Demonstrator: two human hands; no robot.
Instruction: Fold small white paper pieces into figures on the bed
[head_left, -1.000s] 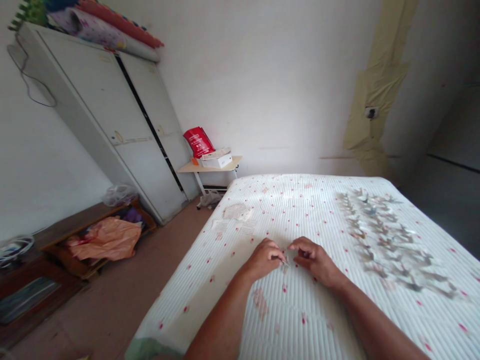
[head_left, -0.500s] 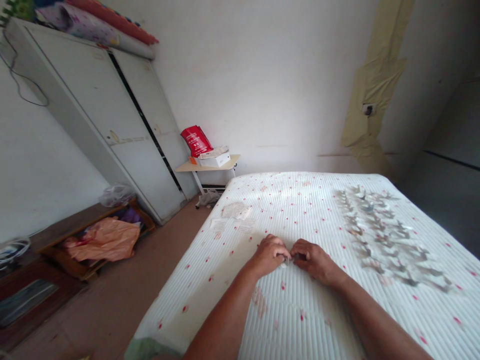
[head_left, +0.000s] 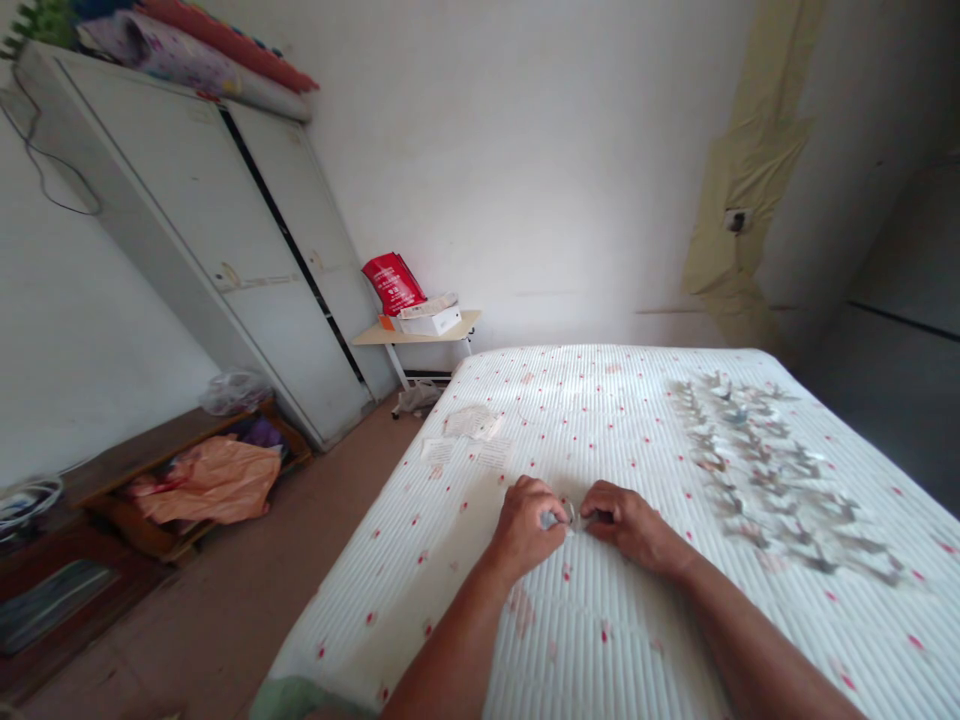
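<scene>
Over the middle of the white striped bed cover (head_left: 637,640), my left hand (head_left: 529,527) and my right hand (head_left: 626,522) are close together. Both have their fingers pinched on a small folded paper piece (head_left: 573,516), whose pale part shows in the gap between them. Its exact shape is too small to tell. Several small folded paper figures (head_left: 765,475) stand in rows to the right of my right hand. Flat printed paper sheets (head_left: 472,422) lie beyond my left hand, toward the bed's left edge.
A small table (head_left: 375,335) at the back bears a red bag (head_left: 393,283) and a white box (head_left: 431,320). A grey cabinet (head_left: 180,210) stands at the left, near a low wooden shelf (head_left: 112,480) with an orange plastic bag (head_left: 214,480).
My left hand has shifted slightly left, away from my right hand, and more of the paper shows between them. My right hand has hardly moved.
</scene>
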